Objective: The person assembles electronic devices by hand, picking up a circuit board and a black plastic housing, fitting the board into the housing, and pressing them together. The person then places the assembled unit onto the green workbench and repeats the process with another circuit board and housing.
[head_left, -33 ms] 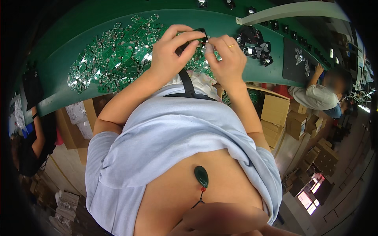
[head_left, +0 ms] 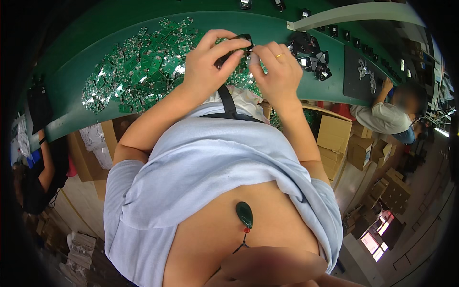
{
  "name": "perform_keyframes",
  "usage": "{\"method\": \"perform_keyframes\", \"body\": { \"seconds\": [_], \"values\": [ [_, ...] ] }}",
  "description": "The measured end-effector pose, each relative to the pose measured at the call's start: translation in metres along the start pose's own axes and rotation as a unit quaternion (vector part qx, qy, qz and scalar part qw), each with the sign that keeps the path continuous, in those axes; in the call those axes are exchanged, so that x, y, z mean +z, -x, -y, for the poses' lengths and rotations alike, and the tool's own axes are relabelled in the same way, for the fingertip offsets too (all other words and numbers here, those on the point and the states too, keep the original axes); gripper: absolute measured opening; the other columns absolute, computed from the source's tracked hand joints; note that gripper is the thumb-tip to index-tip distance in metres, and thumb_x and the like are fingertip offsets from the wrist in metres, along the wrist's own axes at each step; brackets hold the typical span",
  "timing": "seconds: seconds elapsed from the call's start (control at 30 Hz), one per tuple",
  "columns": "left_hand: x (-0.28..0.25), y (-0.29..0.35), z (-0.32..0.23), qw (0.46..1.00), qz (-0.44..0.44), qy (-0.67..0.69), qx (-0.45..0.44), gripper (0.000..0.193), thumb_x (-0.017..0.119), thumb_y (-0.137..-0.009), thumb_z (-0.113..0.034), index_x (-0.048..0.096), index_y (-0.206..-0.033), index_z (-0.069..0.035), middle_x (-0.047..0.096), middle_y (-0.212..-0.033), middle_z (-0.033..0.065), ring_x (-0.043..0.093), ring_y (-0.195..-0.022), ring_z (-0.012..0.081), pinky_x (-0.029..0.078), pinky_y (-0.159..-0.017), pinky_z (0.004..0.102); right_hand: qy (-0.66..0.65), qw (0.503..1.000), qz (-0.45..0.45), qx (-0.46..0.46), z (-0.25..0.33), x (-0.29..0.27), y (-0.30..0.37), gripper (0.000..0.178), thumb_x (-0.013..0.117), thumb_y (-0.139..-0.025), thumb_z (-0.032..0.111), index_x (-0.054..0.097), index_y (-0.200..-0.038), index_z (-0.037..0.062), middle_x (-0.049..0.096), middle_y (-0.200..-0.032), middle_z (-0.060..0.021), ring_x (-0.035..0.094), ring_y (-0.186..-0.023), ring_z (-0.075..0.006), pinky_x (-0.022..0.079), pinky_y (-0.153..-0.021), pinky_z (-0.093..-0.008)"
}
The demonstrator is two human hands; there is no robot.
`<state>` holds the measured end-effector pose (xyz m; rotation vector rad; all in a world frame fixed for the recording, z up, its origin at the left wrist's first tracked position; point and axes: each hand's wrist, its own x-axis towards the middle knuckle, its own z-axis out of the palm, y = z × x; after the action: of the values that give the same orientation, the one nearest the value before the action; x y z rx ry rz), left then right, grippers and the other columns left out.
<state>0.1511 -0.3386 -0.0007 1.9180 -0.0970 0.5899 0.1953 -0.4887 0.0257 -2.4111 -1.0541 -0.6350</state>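
A small black plastic casing [head_left: 245,40] is gripped between the thumb and fingers of my left hand [head_left: 205,62], tilted over the green table [head_left: 267,28]. My right hand [head_left: 277,69] is closed in a pinch at the casing's right edge; what its fingertips hold, if anything, is too small to make out. Below and to the left of both hands spreads a large heap of green circuit boards [head_left: 148,67]. A cluster of black casings [head_left: 306,48] lies just right of my right hand.
A pale curved bar [head_left: 354,16] crosses the far right. Black units [head_left: 334,31] line the table's far side. A dark mat [head_left: 356,71] bears small metal parts. One co-worker [head_left: 382,115] sits at right, another person's arm [head_left: 46,162] shows at left. Cardboard boxes [head_left: 334,131] stand below the table.
My right hand has shifted very slightly to the right. My left hand and the casing in it have hardly moved.
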Motion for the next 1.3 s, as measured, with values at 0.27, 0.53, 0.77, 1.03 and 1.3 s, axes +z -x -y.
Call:
{"method": "perform_keyframes", "body": {
  "seconds": [0.27, 0.53, 0.77, 1.03, 1.3],
  "values": [
    [-0.008, -0.006, -0.009, 1.000, 0.004, -0.001, -0.001, 0.012, 0.064, -0.075, -0.002, 0.064, -0.087, -0.005, 0.058, -0.096, 0.0081, 0.057, -0.076, 0.0139, 0.045, -0.061, 0.0218, 0.048, 0.998, -0.001, -0.047, 0.008, -0.008, -0.010, 0.015, 0.064, -0.061, 0.008, 0.055, -0.072, 0.0116, 0.050, -0.070, 0.0016, 0.050, -0.062, -0.0174, 0.040, -0.052, -0.0289],
    [-0.011, -0.003, -0.004, 0.969, 0.076, 0.187, -0.141, 0.009, 0.064, -0.078, -0.009, 0.062, -0.085, -0.004, 0.057, -0.084, 0.0008, 0.052, -0.069, 0.0062, 0.039, -0.055, 0.0177, -0.392, 0.895, -0.044, 0.206, 0.014, 0.007, 0.008, 0.007, 0.065, -0.077, 0.004, 0.061, -0.082, 0.0040, 0.055, -0.076, -0.0025, 0.049, -0.061, -0.0106, 0.038, -0.051, -0.0219],
    [-0.009, 0.001, -0.004, 0.980, 0.036, 0.185, -0.064, 0.015, 0.063, -0.079, -0.009, 0.061, -0.093, -0.006, 0.057, -0.088, 0.0013, 0.049, -0.063, 0.0059, 0.038, -0.053, 0.0184, -0.222, 0.973, -0.054, 0.017, 0.008, -0.005, 0.004, 0.015, 0.065, -0.067, -0.002, 0.060, -0.080, 0.0040, 0.055, -0.077, -0.0052, 0.051, -0.062, -0.0183, 0.042, -0.052, -0.0266],
    [-0.019, -0.001, -0.020, 0.999, -0.018, 0.031, -0.029, 0.024, 0.064, -0.077, -0.009, 0.060, -0.100, -0.006, 0.060, -0.091, 0.0060, 0.054, -0.061, 0.0134, 0.044, -0.053, 0.0234, -0.132, 0.986, -0.031, -0.094, 0.015, -0.013, -0.007, 0.023, 0.064, -0.059, -0.002, 0.060, -0.081, 0.0031, 0.055, -0.076, -0.0041, 0.051, -0.063, -0.0201, 0.043, -0.051, -0.0289],
    [-0.017, -0.002, -0.016, 0.998, -0.049, -0.014, 0.039, 0.023, 0.065, -0.075, -0.009, 0.061, -0.098, -0.007, 0.059, -0.091, 0.0071, 0.060, -0.069, 0.0198, 0.048, -0.057, 0.0264, -0.096, 0.989, -0.020, -0.111, 0.018, -0.011, -0.009, 0.021, 0.063, -0.058, 0.000, 0.059, -0.078, 0.0038, 0.053, -0.076, -0.0032, 0.050, -0.064, -0.0193, 0.044, -0.051, -0.0282]
  ]
}}
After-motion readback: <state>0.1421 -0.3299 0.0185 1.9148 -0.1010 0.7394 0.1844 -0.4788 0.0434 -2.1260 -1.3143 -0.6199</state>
